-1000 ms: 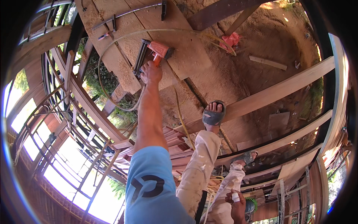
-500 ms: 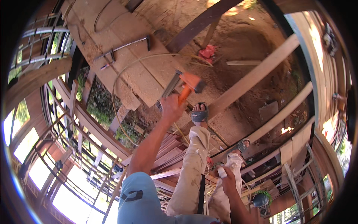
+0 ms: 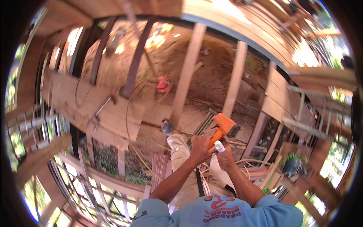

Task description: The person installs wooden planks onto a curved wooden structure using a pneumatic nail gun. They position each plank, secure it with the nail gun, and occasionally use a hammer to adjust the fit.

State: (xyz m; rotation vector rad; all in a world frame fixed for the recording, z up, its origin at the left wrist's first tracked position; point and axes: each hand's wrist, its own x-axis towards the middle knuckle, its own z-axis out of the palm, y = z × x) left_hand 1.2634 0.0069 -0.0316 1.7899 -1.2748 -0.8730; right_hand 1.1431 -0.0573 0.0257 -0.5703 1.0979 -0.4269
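Smooth nail gun [image 3: 225, 125], matt wooden beam [image 3: 189, 72]

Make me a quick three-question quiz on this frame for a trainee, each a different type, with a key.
1. What colour is the main body of the nail gun? a) green b) orange c) white
2. True or false: the bar clamp lies on the boards, left of the nail gun in the picture.
3. How many hands are at the nail gun?

Key: 1. b; 2. true; 3. two, the left hand and the right hand.
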